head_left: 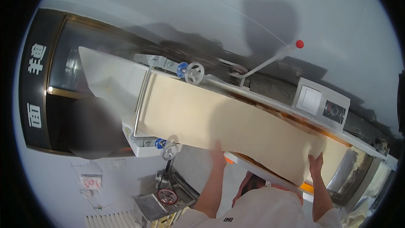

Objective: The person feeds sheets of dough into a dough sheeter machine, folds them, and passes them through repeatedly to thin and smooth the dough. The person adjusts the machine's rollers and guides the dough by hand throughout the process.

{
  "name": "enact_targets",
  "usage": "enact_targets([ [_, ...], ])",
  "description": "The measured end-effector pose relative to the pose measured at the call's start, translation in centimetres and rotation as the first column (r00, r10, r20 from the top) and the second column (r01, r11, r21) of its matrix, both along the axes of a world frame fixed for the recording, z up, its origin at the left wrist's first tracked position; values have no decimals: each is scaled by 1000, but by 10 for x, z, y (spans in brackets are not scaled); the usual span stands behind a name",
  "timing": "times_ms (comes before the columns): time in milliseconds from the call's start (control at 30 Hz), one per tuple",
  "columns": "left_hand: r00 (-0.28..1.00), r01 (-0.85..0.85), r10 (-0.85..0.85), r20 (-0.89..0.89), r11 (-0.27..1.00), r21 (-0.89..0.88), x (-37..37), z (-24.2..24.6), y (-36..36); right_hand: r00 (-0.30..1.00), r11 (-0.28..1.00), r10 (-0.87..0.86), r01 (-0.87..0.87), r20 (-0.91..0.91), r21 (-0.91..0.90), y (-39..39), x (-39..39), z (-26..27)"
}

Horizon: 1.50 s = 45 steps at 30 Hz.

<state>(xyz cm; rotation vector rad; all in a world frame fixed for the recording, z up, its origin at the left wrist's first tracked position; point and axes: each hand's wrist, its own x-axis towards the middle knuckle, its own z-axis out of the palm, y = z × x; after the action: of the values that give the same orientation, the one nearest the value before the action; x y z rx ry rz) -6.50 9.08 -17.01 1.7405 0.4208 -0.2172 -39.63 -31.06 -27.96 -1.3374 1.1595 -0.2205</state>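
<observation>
A long, pale dough sheet (190, 107) lies along the bed of a dough sheeting machine, stretching from the metal roller bar (143, 101) on the left to the right-hand end. My left hand (218, 155) is at the sheet's front edge near the middle; motion blurs its fingers, and I cannot tell whether they grip it. At the sheet's right end, my right hand (315, 163) pinches the loose edge between thumb and fingers. Another pale layer (337, 155) shows beneath and beyond that end.
Two handwheels (194, 73) flank the rollers. A lever with a red knob (299, 44) rises behind the bed, near a control box (322, 101). A floury roller (345, 171) lies at the right. A belt-driven machine (167, 196) stands at lower left.
</observation>
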Motion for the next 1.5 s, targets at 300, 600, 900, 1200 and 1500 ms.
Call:
enact_targets([
  [300,998,-68,68,12,993,101,-6,31,17,982,992,108,-116,156,40,18,23,21],
  [600,998,48,-44,-45,993,107,-69,-43,-22,978,964,52,-102,202,245,43,74,56],
  [900,923,290,-313,-225,948,-129,-116,-28,-20,978,978,175,-186,116,90,53,84,53],
  [1200,573,808,-805,-153,586,-58,-156,-15,-23,975,949,149,-188,164,255,64,123,107],
  [1500,444,874,-891,-95,406,267,-164,-41,-148,964,880,44,-161,262,447,63,129,223],
])
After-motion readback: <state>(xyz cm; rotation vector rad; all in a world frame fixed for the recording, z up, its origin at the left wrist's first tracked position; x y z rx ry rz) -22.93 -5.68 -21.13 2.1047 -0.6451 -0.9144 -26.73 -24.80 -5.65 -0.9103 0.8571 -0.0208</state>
